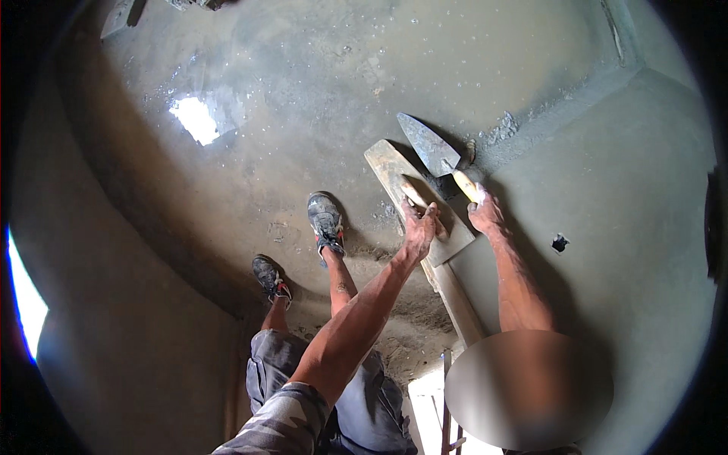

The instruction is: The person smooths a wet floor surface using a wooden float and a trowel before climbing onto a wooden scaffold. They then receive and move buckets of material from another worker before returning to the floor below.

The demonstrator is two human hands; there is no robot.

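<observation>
My left hand is closed round the handle of a wooden plastering float, a long flat board with a raised grip. My right hand grips the pale handle of a pointed trowel. The trowel's grey metal blade lies just beyond the float and points away to the far left. Float and trowel are close beside each other, near the foot of the grey plastered wall on the right. Whether the trowel blade touches the floor or wall, I cannot tell.
Wet grey floor spreads ahead, with a bright reflection on it. Crumbs of mortar lie along the wall's base. A small dark hole shows in the right wall. A wooden strip runs behind the float. My shoes stand on the floor.
</observation>
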